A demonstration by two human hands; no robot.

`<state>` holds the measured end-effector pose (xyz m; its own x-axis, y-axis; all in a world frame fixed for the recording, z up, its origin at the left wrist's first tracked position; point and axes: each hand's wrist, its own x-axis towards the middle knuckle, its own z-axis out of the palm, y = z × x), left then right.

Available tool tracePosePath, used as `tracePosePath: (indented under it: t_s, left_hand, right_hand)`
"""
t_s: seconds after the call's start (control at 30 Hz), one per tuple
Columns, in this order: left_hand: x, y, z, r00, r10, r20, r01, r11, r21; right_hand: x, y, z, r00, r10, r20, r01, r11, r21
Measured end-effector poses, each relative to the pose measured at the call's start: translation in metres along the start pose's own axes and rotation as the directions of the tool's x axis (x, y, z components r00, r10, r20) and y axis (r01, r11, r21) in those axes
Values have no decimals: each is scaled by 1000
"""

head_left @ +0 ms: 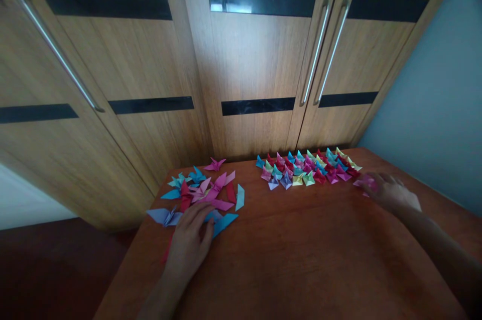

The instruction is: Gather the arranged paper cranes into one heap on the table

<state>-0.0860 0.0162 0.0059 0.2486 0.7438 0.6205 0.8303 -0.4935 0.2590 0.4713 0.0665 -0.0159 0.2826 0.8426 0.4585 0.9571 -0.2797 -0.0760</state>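
At the right end of the table, my right hand (389, 193) has its fingers closed around a pink paper crane (364, 182), which is partly covered by them. Just left of it stand rows of small paper cranes (309, 165) in many colours, wings spread. My left hand (191, 234) lies palm down over the near side of a loose pile, fingers stretched and slightly apart. Beneath and beside its fingertips are a blue folded paper piece (225, 223) and a lilac crane (162, 216). Pink cranes (215, 187) and a red folded piece (231, 192) lie farther back.
The brown wooden table (286, 254) reaches back to a wooden wardrobe (256, 59) with dark strips and long metal handles (316, 51). A light blue wall (433, 109) closes off the right side. One pink crane (215, 165) lies apart near the back edge.
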Motion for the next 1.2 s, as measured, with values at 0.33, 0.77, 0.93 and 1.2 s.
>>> tracePosePath:
  t_s: [0.33, 0.77, 0.93, 1.2]
  left_hand:
    - [-2, 0, 1, 995, -50, 82, 56, 996, -67]
    - [-4, -33, -8, 953, -230, 196, 220, 973, 71]
    - [-5, -44, -12, 940, -283, 194, 254, 954, 159]
    - [-6, -44, -10, 968, -216, 129, 202, 972, 119]
  right_hand:
    - [-2, 21, 19, 982, -26, 186, 14, 998, 65]
    - [-35, -84, -30, 990, -139, 11, 116, 862, 493]
    - [-25, -205, -39, 925, -380, -7, 257, 611, 749]
    - [1, -374, -40, 823, -568, 24, 261, 415, 872]
